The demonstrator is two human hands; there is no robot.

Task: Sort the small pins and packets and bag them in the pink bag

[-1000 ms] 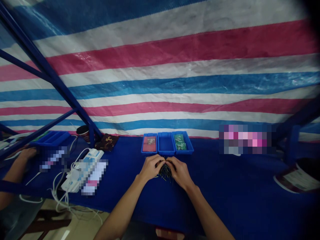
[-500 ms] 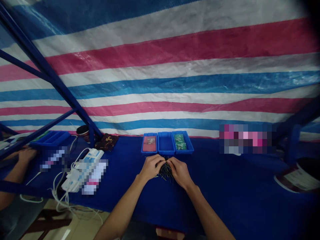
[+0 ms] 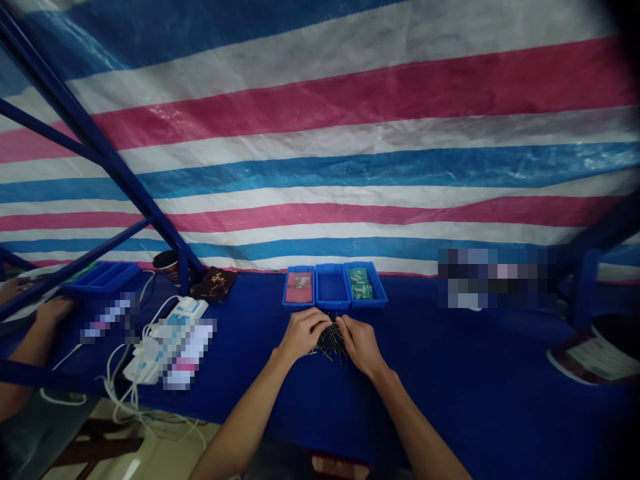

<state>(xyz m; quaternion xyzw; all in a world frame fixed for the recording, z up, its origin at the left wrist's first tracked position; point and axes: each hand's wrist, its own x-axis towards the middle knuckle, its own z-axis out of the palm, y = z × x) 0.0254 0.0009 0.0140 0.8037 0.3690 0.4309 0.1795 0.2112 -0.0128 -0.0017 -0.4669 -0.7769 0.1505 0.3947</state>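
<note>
My left hand (image 3: 303, 332) is closed in a pinch at the left side of a pile of thin dark and yellowish pieces (image 3: 331, 341). What its fingertips hold is too small to make out. Over the right side of the pile, my right hand (image 3: 359, 341) is closed too, thumb against bent fingers, its contents also unclear. A narrow gap separates the two sets of fingertips. Just beyond the hands stand a blue tray with a pink item (image 3: 299, 287), a blue tray with nothing visible inside (image 3: 333, 285) and a blue tray with green pieces (image 3: 361, 284).
A white power strip (image 3: 187, 320) with tangled cables lies to the left, near a dark packet (image 3: 215, 285) and a cup (image 3: 166, 267). Another person's hand (image 3: 54, 310) rests at far left by a blue tray (image 3: 103, 277). At right lies a dark container (image 3: 600, 350).
My right fingertips have moved slightly right, away from my left ones. At far left, a second hand of the other person shows more at the frame edge.
</note>
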